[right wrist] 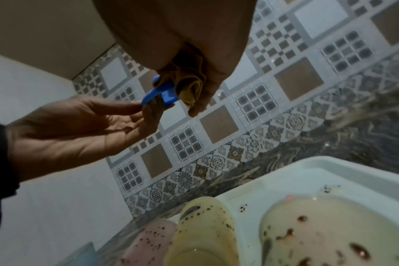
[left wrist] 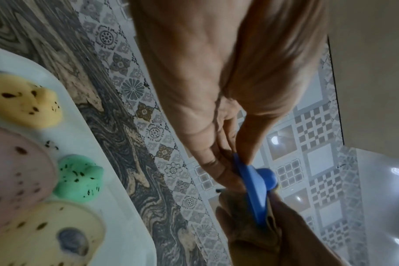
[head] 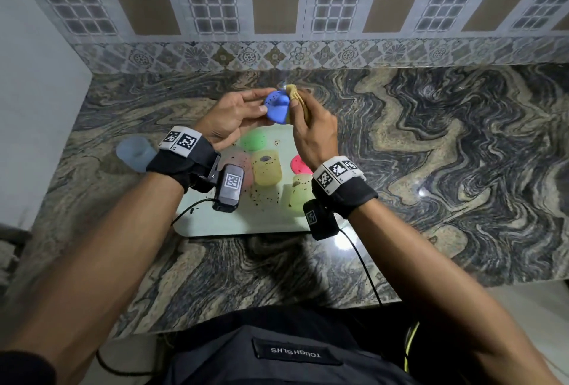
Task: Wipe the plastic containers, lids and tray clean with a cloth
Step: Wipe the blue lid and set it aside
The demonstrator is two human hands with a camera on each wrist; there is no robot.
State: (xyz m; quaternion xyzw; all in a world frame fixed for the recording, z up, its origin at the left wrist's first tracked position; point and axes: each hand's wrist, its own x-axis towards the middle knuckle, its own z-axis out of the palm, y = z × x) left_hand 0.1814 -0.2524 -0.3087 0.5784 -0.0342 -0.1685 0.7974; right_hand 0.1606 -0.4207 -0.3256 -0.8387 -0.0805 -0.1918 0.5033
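Above the far edge of the tray, the left hand pinched a blue lid by its rim between thumb and fingertips, while the right hand was clenched on a bunched yellow cloth pressed against the lid's other side. Most of the cloth was buried in the fist; only folds showed. On the tray, partly hidden behind the wrists and wrist cameras, sat a green lid, a pink container, a yellow container, a red lid and a pale container, all speckled dark, with loose specks on the tray itself. A bluish container stood on the counter left of the tray, blurred. The wrist views smeared everything on the tray.
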